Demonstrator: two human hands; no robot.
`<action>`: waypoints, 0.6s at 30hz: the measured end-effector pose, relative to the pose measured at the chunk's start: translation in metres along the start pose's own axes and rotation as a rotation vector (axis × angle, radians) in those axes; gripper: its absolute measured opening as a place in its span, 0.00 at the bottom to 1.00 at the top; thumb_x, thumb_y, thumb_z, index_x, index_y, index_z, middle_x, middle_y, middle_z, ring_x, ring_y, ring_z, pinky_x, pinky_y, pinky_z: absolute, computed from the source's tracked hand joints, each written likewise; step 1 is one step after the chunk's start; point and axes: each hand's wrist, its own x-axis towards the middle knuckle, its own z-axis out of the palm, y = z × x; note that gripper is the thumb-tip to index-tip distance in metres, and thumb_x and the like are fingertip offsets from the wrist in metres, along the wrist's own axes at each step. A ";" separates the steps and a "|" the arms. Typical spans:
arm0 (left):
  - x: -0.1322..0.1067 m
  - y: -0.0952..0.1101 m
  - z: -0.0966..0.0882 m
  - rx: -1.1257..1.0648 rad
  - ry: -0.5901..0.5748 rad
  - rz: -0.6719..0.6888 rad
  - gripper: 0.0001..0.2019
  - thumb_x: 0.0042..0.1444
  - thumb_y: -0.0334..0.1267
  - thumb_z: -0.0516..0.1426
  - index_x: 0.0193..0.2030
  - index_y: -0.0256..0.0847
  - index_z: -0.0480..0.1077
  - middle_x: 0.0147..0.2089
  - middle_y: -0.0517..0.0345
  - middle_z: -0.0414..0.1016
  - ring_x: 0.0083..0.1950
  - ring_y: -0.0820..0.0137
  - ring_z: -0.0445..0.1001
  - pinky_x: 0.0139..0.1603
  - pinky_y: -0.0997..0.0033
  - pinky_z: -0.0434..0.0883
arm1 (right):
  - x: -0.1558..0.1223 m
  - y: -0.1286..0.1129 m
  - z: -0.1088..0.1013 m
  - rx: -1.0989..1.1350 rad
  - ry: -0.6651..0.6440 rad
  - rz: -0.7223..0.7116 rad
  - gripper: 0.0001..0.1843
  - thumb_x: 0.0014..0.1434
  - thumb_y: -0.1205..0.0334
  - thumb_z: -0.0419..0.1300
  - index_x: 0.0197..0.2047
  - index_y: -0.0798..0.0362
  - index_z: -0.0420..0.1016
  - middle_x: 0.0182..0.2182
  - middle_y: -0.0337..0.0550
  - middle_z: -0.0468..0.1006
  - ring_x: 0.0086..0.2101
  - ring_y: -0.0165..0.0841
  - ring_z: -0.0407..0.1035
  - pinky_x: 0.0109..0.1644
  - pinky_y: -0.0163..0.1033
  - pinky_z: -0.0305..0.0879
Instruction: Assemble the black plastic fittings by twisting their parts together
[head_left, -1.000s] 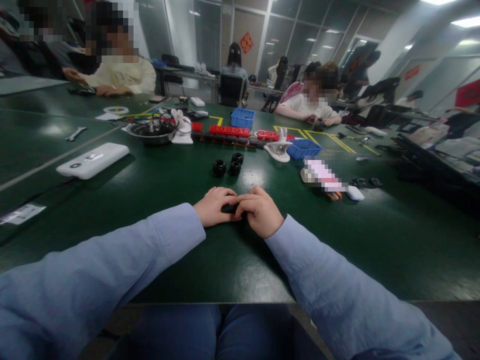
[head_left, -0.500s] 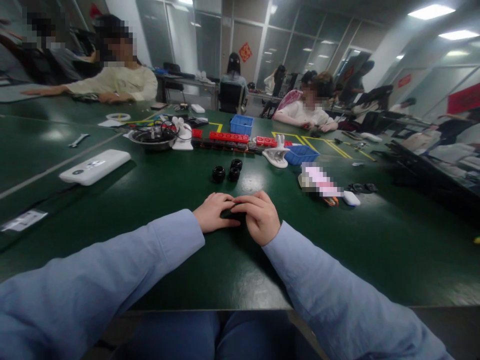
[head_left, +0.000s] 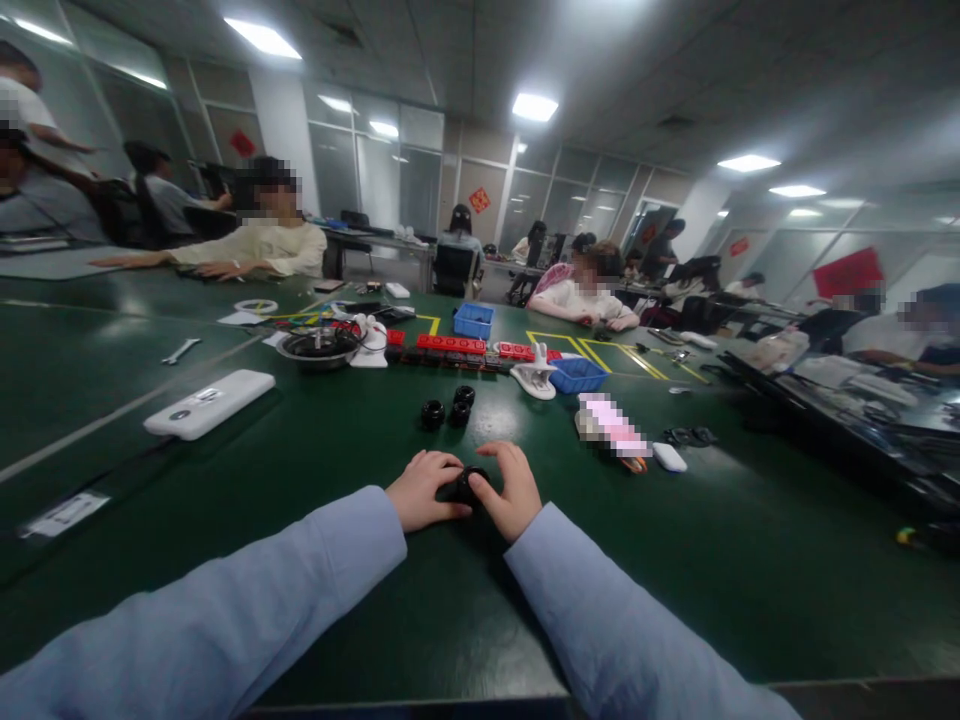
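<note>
A small black round part, like a toy tyre (head_left: pixel 468 485), lies low over the table between my hands. My left hand (head_left: pixel 426 492) curls round its left side, fingers on the far side and thumb on the near side. From the right, my right hand (head_left: pixel 513 492) rests its thumb against the tyre's face, while its other fingers arch apart from it. Just beyond stand three similar black tyres, one on the left (head_left: pixel 433 415), one at the back (head_left: pixel 465 394) and one in front of that (head_left: pixel 459 413).
Farther back lie a red-and-black brick strip (head_left: pixel 451 346), white clamps (head_left: pixel 534 377), a round dark tray (head_left: pixel 315 360) and blue bins (head_left: pixel 579 376). A white power bank (head_left: pixel 211 404) sits left; a pink-covered item (head_left: pixel 611 428) and white case (head_left: pixel 670 457) sit right. People sit across the table.
My view has tilted upward, so the scene sits lower. My right fingers, which covered the spot between the hands, have spread back, and the black tyre shows there.
</note>
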 end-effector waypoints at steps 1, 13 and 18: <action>0.000 0.000 0.000 -0.003 -0.002 -0.008 0.23 0.48 0.52 0.60 0.50 0.45 0.69 0.54 0.53 0.67 0.57 0.57 0.62 0.61 0.50 0.55 | -0.001 0.000 0.000 -0.013 0.005 0.016 0.18 0.56 0.51 0.54 0.43 0.56 0.67 0.40 0.49 0.70 0.43 0.39 0.63 0.48 0.47 0.61; 0.006 -0.003 0.008 0.021 0.036 -0.057 0.23 0.48 0.50 0.60 0.50 0.42 0.69 0.53 0.52 0.68 0.57 0.60 0.63 0.62 0.56 0.56 | -0.005 -0.015 0.012 -0.247 -0.015 0.222 0.11 0.52 0.57 0.60 0.37 0.54 0.68 0.37 0.45 0.72 0.40 0.38 0.64 0.46 0.43 0.61; 0.006 0.000 0.008 0.054 0.061 -0.085 0.19 0.48 0.50 0.60 0.45 0.44 0.72 0.54 0.54 0.68 0.56 0.60 0.64 0.60 0.58 0.58 | -0.002 -0.011 0.017 -0.327 0.024 0.205 0.09 0.53 0.57 0.60 0.34 0.53 0.68 0.34 0.43 0.71 0.39 0.37 0.65 0.43 0.40 0.61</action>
